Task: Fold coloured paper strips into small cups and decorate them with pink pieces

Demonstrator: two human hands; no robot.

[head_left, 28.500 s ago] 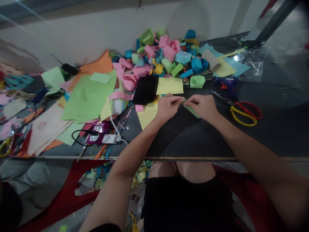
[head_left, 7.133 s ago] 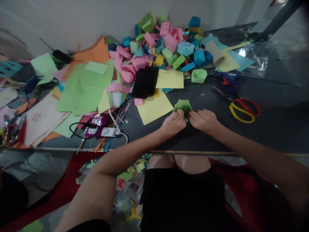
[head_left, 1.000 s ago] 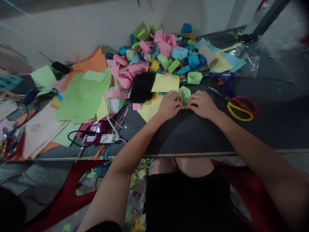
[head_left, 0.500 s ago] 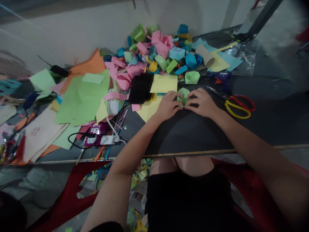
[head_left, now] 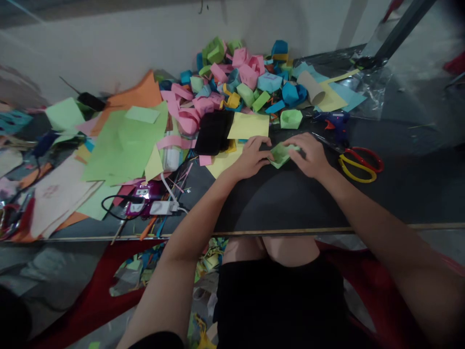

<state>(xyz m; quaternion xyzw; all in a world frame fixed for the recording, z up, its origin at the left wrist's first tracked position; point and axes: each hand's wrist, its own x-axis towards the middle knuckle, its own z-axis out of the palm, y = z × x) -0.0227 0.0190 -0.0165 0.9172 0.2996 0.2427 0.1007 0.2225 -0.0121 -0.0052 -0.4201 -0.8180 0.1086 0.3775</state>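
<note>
Green folded-paper box (head_left: 280, 156), right of the frame's centre, sits over the dark worktop (head_left: 283, 203), probably for backing; scissors (head_left: 342, 159) lie at right, seemingly parked within reach; the left hand (head_left: 252, 157) pinches the box's left corner, the right hand (head_left: 308, 155) its right wall, apparently keeping the sides in shape.

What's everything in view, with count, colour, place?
Held paper box: one, pale green, centre
Second paper box: one, pale green, beyond
Paper heap: uncountable, mixed colours, back centre
Cardboard tube: one, brown, back right
Scissors: one clear pair, red and yellow, right
Glue gun: one, blue, beyond scissors
Flat sheets: many, green, orange, yellow, mainly left
Flat slab: unclear count, black, centre left
Power strip: one, purple, front left
Adapter: one, white, beside strip
Table: one, dark, beneath these
Chair: apparently one, red, bottom
Lap: one, black-clothed, bottom
Left hand: one, bare, held box's left
Right hand: one, bare, held box's right
</note>
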